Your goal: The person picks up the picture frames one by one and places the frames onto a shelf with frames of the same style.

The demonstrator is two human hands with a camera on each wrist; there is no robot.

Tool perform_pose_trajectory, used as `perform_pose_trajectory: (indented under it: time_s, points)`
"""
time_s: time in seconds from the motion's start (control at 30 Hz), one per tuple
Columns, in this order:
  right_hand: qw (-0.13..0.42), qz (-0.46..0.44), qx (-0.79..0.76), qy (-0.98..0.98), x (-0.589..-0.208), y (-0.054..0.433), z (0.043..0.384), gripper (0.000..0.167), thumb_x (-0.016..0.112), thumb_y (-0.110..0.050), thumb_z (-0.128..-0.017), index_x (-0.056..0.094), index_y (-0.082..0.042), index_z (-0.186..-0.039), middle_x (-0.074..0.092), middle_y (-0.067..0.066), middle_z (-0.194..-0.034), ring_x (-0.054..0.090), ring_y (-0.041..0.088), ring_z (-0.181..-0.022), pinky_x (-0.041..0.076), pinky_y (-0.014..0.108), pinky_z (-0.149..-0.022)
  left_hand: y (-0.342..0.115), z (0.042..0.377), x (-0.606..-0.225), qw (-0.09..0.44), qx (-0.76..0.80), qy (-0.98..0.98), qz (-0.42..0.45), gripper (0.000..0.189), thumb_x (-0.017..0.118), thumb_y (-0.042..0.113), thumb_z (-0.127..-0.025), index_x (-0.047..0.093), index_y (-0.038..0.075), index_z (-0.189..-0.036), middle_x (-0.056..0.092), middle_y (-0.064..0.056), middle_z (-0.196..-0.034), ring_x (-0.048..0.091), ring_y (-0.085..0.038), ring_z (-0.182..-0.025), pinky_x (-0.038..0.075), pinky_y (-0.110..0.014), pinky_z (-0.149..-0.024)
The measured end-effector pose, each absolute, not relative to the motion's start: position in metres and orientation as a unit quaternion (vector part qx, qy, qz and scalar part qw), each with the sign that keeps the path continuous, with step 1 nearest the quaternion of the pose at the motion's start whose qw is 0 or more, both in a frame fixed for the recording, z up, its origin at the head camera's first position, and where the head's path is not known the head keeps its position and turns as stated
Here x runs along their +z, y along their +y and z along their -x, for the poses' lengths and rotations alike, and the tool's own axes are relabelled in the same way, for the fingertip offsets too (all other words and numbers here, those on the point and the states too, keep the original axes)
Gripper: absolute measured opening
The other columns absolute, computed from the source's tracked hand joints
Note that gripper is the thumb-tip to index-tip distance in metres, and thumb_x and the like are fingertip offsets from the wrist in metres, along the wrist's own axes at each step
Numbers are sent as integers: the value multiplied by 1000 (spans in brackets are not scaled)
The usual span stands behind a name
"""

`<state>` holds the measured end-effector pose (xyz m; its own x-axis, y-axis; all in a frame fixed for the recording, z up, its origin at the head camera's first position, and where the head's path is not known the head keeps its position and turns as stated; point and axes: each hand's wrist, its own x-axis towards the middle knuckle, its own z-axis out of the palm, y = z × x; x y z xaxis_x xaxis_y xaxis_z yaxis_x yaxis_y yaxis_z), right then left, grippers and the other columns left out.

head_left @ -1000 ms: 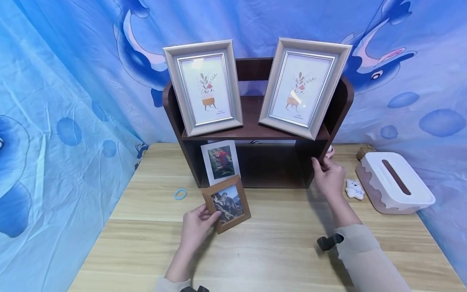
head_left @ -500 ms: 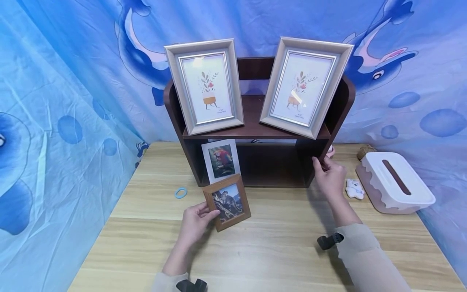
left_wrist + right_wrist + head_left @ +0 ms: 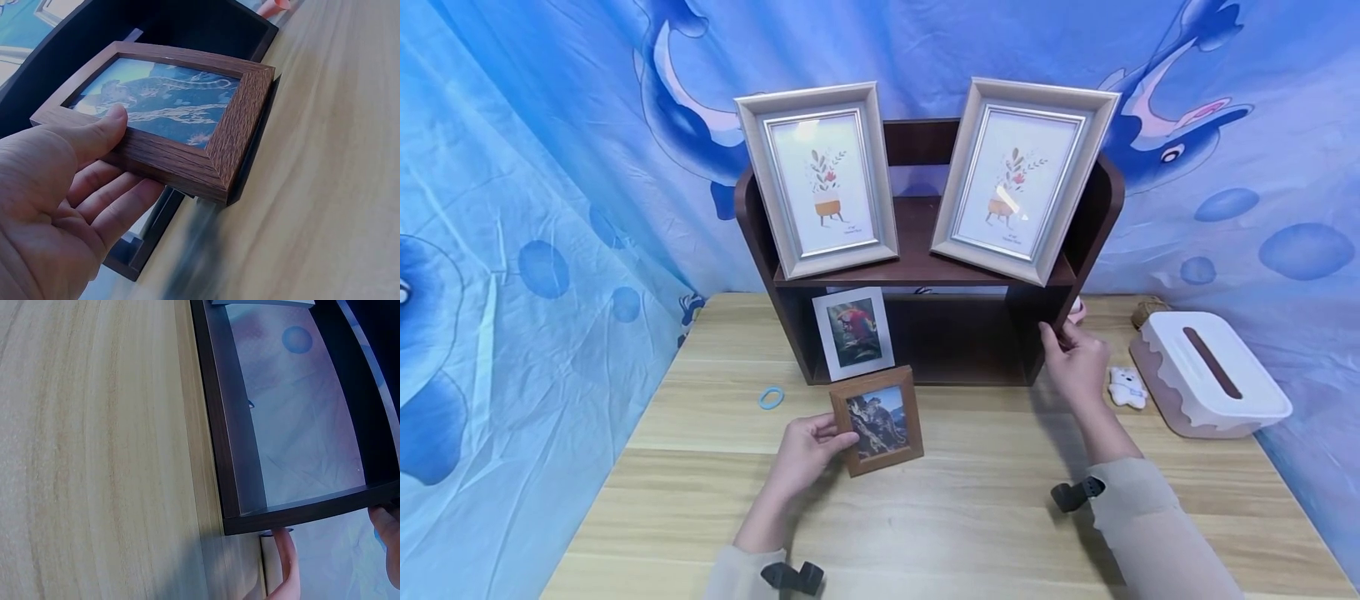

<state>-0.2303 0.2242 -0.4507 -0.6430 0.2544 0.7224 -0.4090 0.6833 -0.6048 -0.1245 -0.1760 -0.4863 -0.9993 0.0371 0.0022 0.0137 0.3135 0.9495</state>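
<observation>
My left hand point(image 3: 805, 450) pinches the left side of a small brown wooden photo frame point(image 3: 842, 408) with a leopard picture. Its thumb lies on the front and its fingers are behind, as the left wrist view shows. Just behind, a white-bordered photo frame point(image 3: 822, 333) with a parrot picture stands tilted in the lower left of a dark brown two-tier shelf point(image 3: 925, 268). My right hand point(image 3: 1078, 371) holds the front edge of the shelf's right side panel. In the right wrist view, the thumb point(image 3: 389, 540) touches that panel; most of the hand is outside this view.
Two large silver photo frames, left point(image 3: 820, 187) and right point(image 3: 1022, 175), lean on the upper tier. To the right stand a white-lidded tissue box point(image 3: 1240, 358), a small white bear figure point(image 3: 1127, 387) and a twine ball point(image 3: 1147, 310). A blue ring point(image 3: 771, 398) lies left on the table.
My left hand has shifted the wooden photo frame slightly right and turned it straighter, uncovering more of the parrot frame's lower border. My right hand stays at the shelf's side panel.
</observation>
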Motion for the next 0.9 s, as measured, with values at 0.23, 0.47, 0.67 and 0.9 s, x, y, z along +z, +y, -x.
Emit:
perform_pose_trajectory:
  time_s: [0.23, 0.47, 0.67, 0.9]
  points:
    - [413, -44, 398, -818, -451, 226, 231, 10, 76, -5, -88, 75, 3, -83, 73, 20, -75, 55, -13, -70, 37, 0, -62, -171, 134, -483, 18, 576, 817, -31, 30, 83, 13, -83, 76, 2, -111, 76, -15, -102, 75, -24, -89, 61, -31, -80]
    - [407, -43, 414, -813, -450, 225, 230, 7, 75, -3, -89, 77, 3, -87, 73, 20, -76, 51, -21, -71, 39, -1, -62, -164, 143, -475, 28, 557, 829, -42, 33, 83, 18, -84, 76, 5, -114, 76, -13, -104, 75, -23, -92, 60, -36, -85]
    - [400, -41, 416, -815, -450, 225, 230, 8, 76, -4, -89, 77, 4, -88, 74, 21, -78, 47, -26, -73, 39, -2, -63, -158, 153, -470, 28, 551, 831, -67, 29, 81, 18, -86, 76, 5, -112, 77, -10, -104, 75, -22, -92, 61, -35, -83]
    - [407, -49, 410, -815, -449, 224, 229, 8, 76, -3, -88, 76, 4, -85, 73, 21, -77, 49, -24, -72, 39, -2, -63, -150, 165, -467, 27, 560, 821, -108, 26, 80, 12, -87, 77, 3, -110, 77, -12, -103, 75, -23, -92, 61, -34, -81]
